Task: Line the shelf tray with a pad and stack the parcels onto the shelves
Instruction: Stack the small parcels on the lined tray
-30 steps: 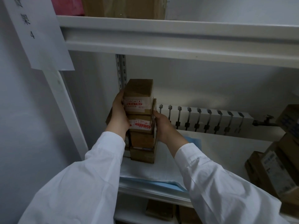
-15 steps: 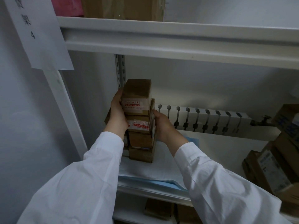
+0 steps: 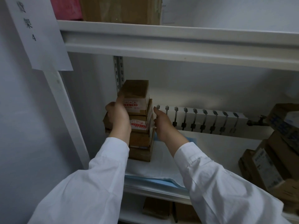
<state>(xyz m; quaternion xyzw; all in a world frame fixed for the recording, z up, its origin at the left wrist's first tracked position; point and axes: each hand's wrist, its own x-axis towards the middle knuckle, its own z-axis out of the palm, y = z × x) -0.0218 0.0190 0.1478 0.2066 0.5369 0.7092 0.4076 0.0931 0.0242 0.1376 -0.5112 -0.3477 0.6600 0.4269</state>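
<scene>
A stack of several brown cardboard parcels (image 3: 140,139) stands at the left end of the middle shelf, on a white pad with a blue underside (image 3: 155,170). The two upper parcels carry white and red labels. My left hand (image 3: 119,118) presses against the stack's left side, with the thumb on the front of the top parcel (image 3: 135,88). On the stack's right edge, my right hand (image 3: 162,125) rests at the height of the second parcel, thumb up. Both arms wear white sleeves.
The upper shelf beam (image 3: 178,44) hangs close above the stack. More cardboard boxes (image 3: 271,160) lean at the right end of the shelf. A white radiator (image 3: 202,120) shows behind. A paper sign (image 3: 37,34) hangs on the left upright. Further boxes (image 3: 155,207) sit on the shelf below.
My left hand has slid a little forward and down along the stack, the thumb now across the top parcel's front. The right hand and the stack stay about where they were.
</scene>
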